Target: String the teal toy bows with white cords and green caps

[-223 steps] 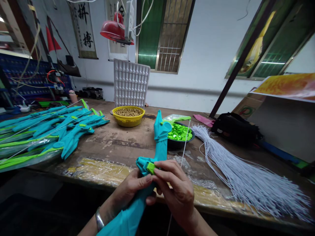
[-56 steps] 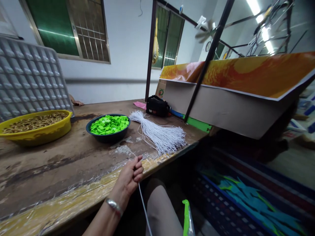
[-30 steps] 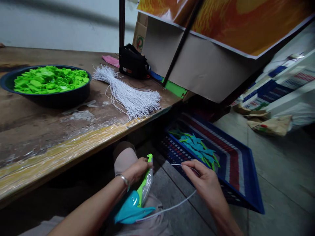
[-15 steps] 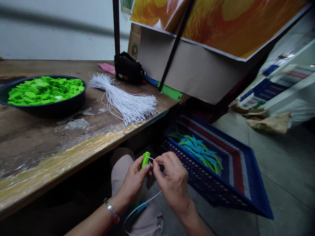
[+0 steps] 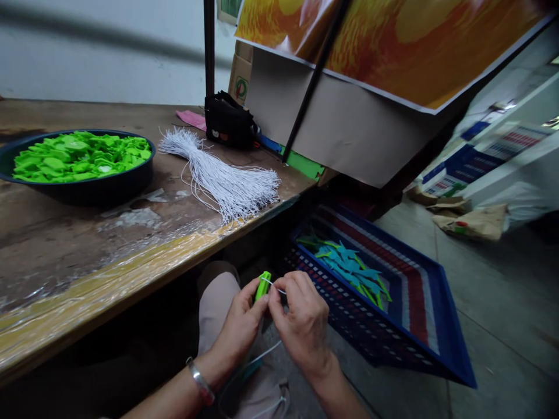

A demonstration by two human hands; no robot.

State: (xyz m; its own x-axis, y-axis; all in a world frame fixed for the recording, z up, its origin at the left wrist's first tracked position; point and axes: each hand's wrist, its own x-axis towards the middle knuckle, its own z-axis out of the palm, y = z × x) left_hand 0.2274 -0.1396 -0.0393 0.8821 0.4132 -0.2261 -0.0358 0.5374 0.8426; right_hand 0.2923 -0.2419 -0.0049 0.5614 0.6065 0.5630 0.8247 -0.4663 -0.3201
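Note:
Between the thumb and fingers of my left hand point(image 5: 241, 317) is a small stack of bright green pieces point(image 5: 263, 285), held upright above my lap. My right hand point(image 5: 301, 320) pinches a white cord point(image 5: 276, 286) just to the right of the stack, and the cord's end meets the green pieces near their top. More of the cord hangs in a loop below my hands. On the table lies a bundle of white cords point(image 5: 218, 171). A dark round basin point(image 5: 87, 192) at the left holds a heap of green pieces point(image 5: 78, 156).
A blue plastic basket point(image 5: 454, 326) with blue and green strips point(image 5: 349, 267) stands on the floor at the right. The table's front edge point(image 5: 131, 291) runs diagonally before me. A black bag point(image 5: 229, 120) sits at the back, by a cardboard sheet point(image 5: 349, 125).
The green stack and my left hand have shifted slightly right. My right hand has moved slightly left, closer to the stack, and less cord shows between them.

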